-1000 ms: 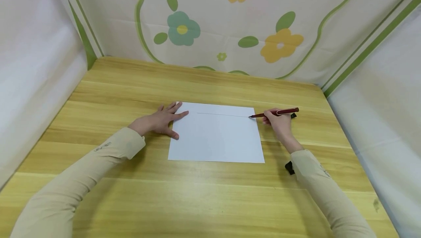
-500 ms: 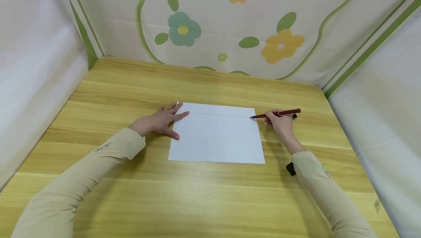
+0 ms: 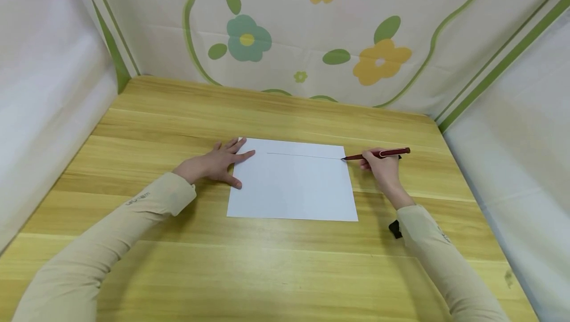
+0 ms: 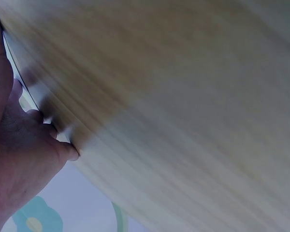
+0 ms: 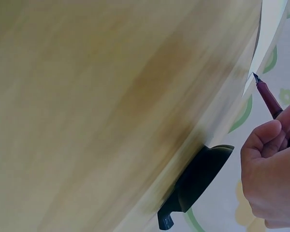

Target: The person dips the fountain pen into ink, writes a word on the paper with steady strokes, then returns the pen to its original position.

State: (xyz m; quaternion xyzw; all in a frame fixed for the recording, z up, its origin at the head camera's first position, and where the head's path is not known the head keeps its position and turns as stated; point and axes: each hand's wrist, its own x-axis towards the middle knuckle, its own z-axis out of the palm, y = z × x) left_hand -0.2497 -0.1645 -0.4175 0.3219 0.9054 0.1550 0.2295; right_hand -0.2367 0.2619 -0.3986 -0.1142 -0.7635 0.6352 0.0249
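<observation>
The pen [image 3: 394, 153], pinched in the right hand [image 3: 384, 171], slid toward three o'clock. The left hand [image 3: 216, 164], fingers wide, touches the paper [image 3: 294, 188] at ten o'clock; sleeve lettering [image 3: 137, 199] is illegible.

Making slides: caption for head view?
Left hand on paper, right hand holding a red pen at one end of a line.

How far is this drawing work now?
A thin line already crosses the upper paper. The right hand holds the pen, tip at the line's right end; the left hand rests on the paper's left edge. Probably little of this line is left, with the tip near the right edge; beyond that, unclear.
</observation>
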